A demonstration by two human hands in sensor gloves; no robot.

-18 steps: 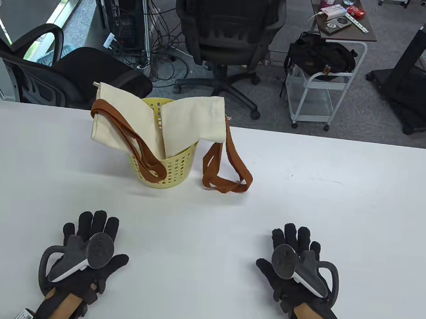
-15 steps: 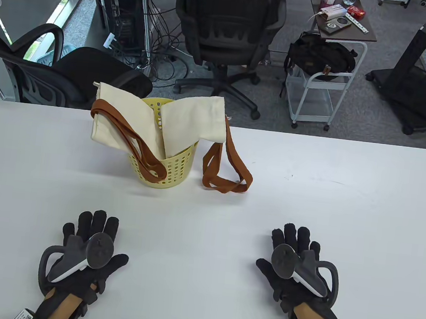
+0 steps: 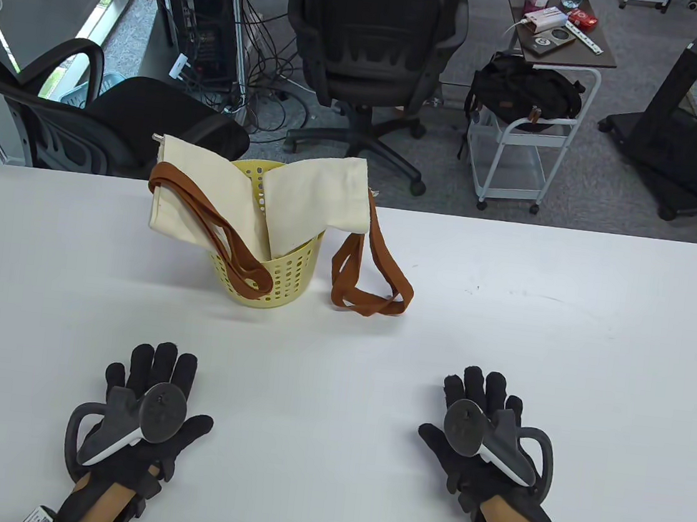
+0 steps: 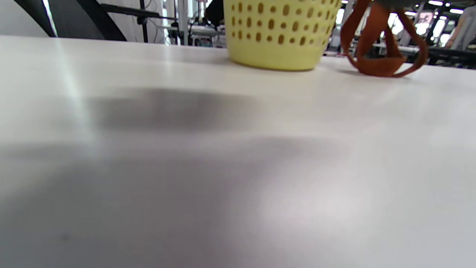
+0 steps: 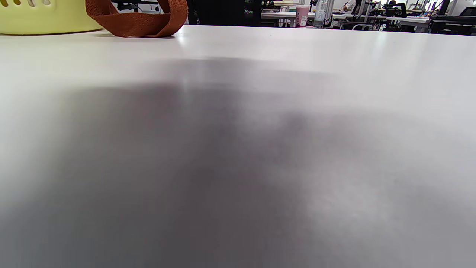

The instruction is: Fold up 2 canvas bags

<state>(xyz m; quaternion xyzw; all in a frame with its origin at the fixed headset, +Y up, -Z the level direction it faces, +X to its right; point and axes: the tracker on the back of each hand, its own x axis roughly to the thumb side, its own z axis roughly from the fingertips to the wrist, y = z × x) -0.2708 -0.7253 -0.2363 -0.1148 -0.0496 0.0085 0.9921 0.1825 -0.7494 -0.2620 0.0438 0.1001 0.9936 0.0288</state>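
Two cream canvas bags with brown straps stand stuffed in a yellow perforated basket (image 3: 287, 276) at the table's back left. The left bag (image 3: 189, 199) leans left, its straps (image 3: 225, 244) draped across the basket front. The right bag (image 3: 318, 198) leans right, its straps (image 3: 370, 292) hanging down onto the table; they also show in the left wrist view (image 4: 383, 63) and the right wrist view (image 5: 137, 22). My left hand (image 3: 150, 370) and right hand (image 3: 484, 389) rest flat on the table near the front, fingers spread, holding nothing. The fingers do not show in the wrist views.
The white table (image 3: 566, 336) spans the whole width. Behind its far edge are office chairs (image 3: 372, 56), a white cart (image 3: 524, 155) with a black bag, and computer gear on the floor.
The left hand has shifted very slightly forward. Nothing else has moved.
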